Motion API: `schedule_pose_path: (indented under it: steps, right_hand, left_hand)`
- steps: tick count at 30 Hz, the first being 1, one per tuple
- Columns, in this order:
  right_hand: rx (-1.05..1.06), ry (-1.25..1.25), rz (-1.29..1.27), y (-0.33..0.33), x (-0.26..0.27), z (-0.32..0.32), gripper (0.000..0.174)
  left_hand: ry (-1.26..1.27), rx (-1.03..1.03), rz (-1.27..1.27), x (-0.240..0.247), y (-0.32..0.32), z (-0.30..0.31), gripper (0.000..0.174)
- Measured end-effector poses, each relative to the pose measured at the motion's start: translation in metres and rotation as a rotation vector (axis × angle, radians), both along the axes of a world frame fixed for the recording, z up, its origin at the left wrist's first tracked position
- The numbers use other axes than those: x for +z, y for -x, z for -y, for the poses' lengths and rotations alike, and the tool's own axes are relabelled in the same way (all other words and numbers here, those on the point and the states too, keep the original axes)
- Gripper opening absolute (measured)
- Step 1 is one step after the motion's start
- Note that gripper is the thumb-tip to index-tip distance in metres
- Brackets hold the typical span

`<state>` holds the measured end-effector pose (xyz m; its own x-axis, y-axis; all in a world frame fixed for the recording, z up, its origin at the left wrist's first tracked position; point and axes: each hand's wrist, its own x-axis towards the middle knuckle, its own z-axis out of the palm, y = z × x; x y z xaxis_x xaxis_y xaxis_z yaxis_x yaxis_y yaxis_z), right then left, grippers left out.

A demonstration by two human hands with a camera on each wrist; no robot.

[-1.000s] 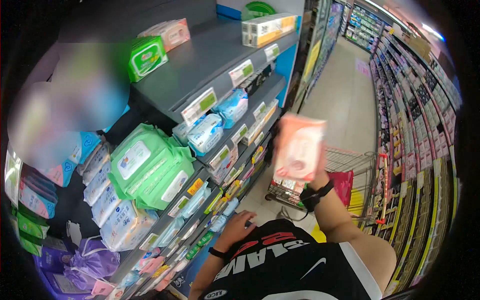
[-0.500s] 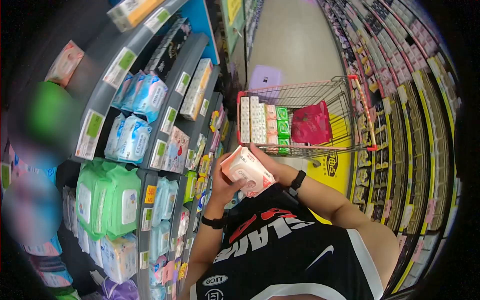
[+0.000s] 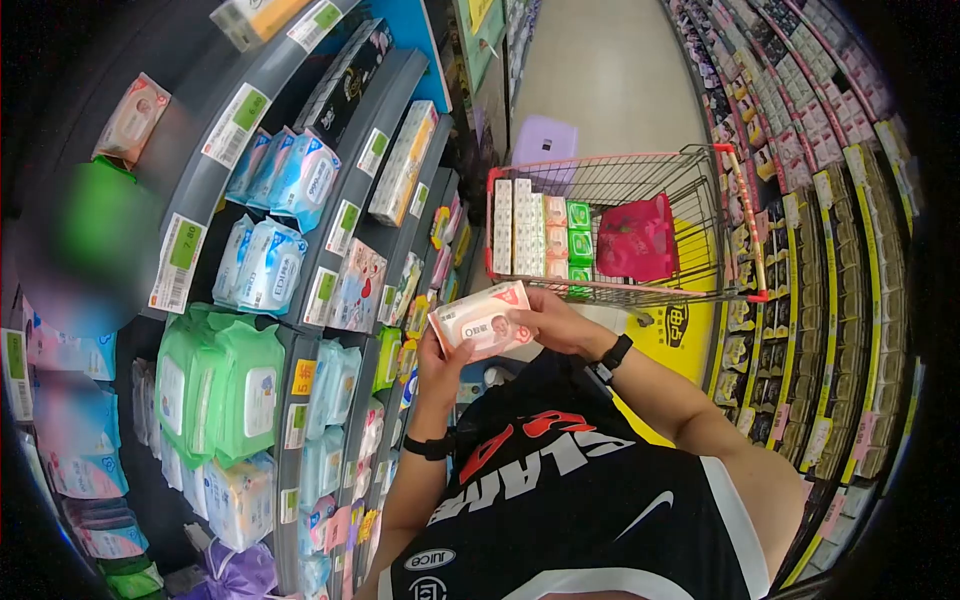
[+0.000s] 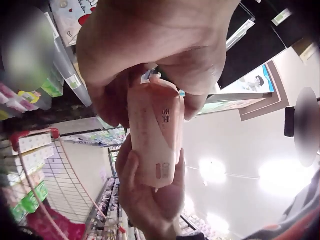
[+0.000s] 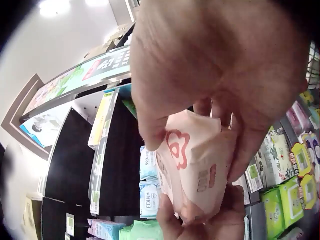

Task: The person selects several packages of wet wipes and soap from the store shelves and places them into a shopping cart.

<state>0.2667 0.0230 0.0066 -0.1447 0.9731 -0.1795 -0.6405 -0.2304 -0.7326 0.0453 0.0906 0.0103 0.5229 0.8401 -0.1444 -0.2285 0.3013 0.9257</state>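
Note:
A pink and white pack of wipes (image 3: 480,322) is held in front of the chest, its printed face turned up in the head view. My left hand (image 3: 437,368) grips one end, with the thumb over the front. At the opposite end, my right hand (image 3: 562,322) pinches the pack between thumb and fingers. The left wrist view shows the narrow side of the pack (image 4: 152,135) between both hands. A red flower-like mark is visible on the pack's end (image 5: 192,155) in the right wrist view.
A wire shopping cart (image 3: 690,290) stands ahead, carrying white boxes (image 3: 515,225), pink and green packs (image 3: 579,247) and a dark pink bag (image 3: 637,238). Shelves on the left hold green wipe packs (image 3: 217,385) and blue-white packs (image 3: 268,265). Another pink pack (image 3: 132,118) sits on the upper shelf.
The pink pack came from near the cart toward the chest, and the left hand took hold of its other end. Since then the pack has turned flatter, its face more toward the head camera.

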Motion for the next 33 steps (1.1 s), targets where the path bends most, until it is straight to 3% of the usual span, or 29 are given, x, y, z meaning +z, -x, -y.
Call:
schedule_pose_path:
  steps: [3,12,18,21,26,33]
  right_hand:
    - [-0.015,0.041,0.089,0.01,0.0,-0.006,0.035]
    - [0.008,0.048,0.22,0.028,-0.013,-0.016,0.033]
    - [0.062,-0.029,0.192,0.038,-0.003,-0.022,0.039]
    - [0.02,-0.038,0.378,0.047,-0.006,-0.022,0.044]
    - [0.128,-0.01,0.417,0.057,0.004,-0.025,0.043]
    - [0.266,-0.033,0.538,0.068,0.011,-0.043,0.043]
  left_hand:
    - [0.06,0.038,0.012,-0.006,0.011,0.001,0.055]
    - [-0.039,0.133,-0.031,0.001,0.034,0.014,0.05]
    - [-0.021,0.159,-0.019,0.006,0.041,0.02,0.052]
    - [-0.038,0.151,-0.025,0.005,0.042,0.026,0.054]
    - [-0.157,0.235,-0.138,0.001,0.046,0.03,0.053]
    - [-0.112,0.343,-0.125,0.008,0.057,0.028,0.048]
